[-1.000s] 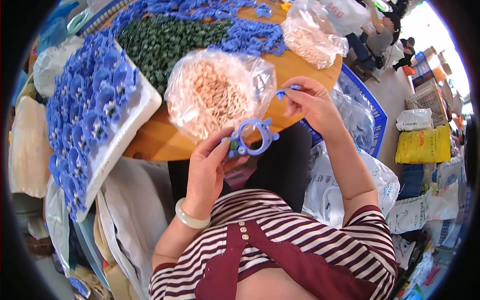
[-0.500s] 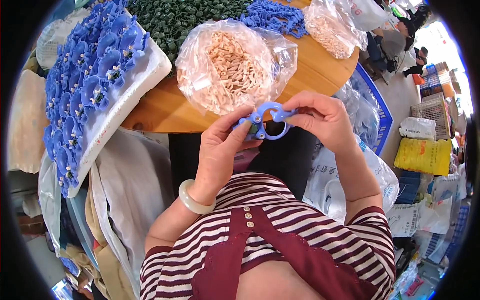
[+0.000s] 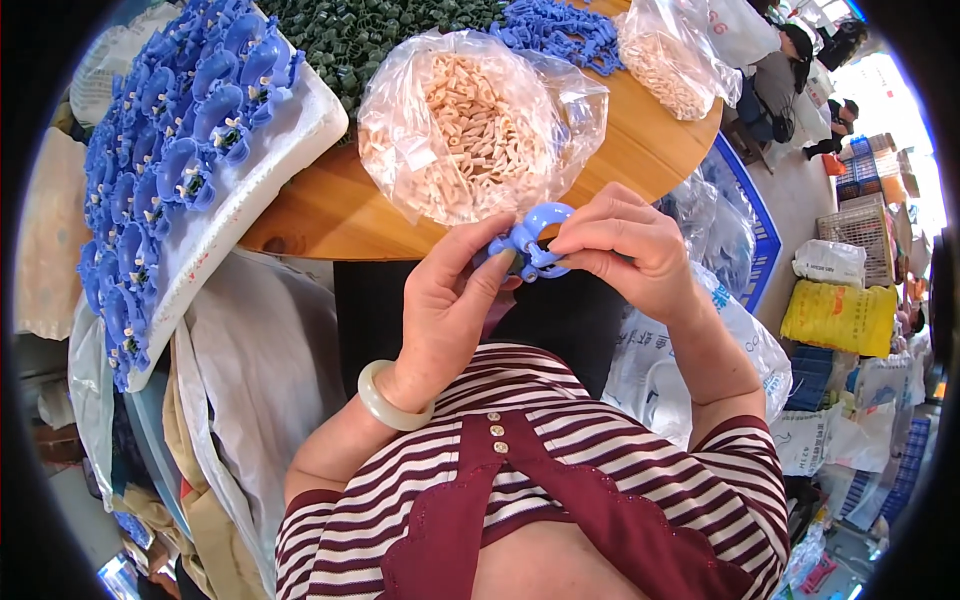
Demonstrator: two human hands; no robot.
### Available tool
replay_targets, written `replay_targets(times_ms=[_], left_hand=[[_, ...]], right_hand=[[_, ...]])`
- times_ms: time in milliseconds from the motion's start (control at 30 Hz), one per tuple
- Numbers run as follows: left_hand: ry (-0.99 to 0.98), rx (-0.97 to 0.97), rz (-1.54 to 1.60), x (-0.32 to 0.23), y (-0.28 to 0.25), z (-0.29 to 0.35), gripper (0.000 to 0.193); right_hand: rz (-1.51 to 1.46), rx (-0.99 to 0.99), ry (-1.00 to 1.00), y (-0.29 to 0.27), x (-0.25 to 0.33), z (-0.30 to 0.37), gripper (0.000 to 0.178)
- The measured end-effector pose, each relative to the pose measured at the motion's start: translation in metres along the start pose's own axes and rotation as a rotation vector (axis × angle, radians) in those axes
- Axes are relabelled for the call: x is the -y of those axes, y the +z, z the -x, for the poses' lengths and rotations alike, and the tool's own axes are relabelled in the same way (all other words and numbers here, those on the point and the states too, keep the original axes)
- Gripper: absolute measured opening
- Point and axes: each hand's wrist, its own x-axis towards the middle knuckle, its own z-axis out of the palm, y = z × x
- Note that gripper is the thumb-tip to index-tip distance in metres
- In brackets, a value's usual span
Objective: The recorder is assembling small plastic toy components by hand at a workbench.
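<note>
Over the table's near edge I hold a glossy blue plastic ring-shaped piece (image 3: 527,238) with knobbly joints on its left side. My left hand (image 3: 440,290) is closed on those joints, thumb in front. On the ring's right side, my right hand (image 3: 635,250) pinches with thumb and fingertips; its fingers cover part of the ring. Just beyond my hands, an open clear plastic bag (image 3: 392,165) holds many small peach-coloured plastic parts (image 3: 480,140).
At left, a white foam board (image 3: 235,215) carries rows of blue plastic pieces (image 3: 190,165). Dark green parts (image 3: 385,30) and blue parts (image 3: 565,35) lie piled on the wooden table (image 3: 640,150). Another bag of peach parts (image 3: 665,75) sits far right. A blue crate (image 3: 765,245) stands beyond my right arm.
The ring piece has turned, so its opening shows narrower. My right fingers have shifted slightly inward along it, while my left hand keeps its grip.
</note>
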Motion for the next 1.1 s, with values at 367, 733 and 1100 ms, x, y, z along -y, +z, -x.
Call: replay_targets(times_ms=[367, 733, 1100], left_hand=[[0.233, 0.021, -0.274, 0.001, -0.003, -0.001, 0.031], [0.569, 0.042, -0.628, -0.003, -0.006, -0.007, 0.039], [0.584, 0.053, -0.622, -0.009, -0.004, -0.01, 0.042]], right_hand=[[-0.007, -0.017, 0.078, 0.004, 0.004, -0.001, 0.018], [0.054, -0.031, 0.034, 0.009, -0.001, 0.0, 0.017], [-0.145, -0.05, 0.143, 0.011, -0.011, -0.007, 0.041]])
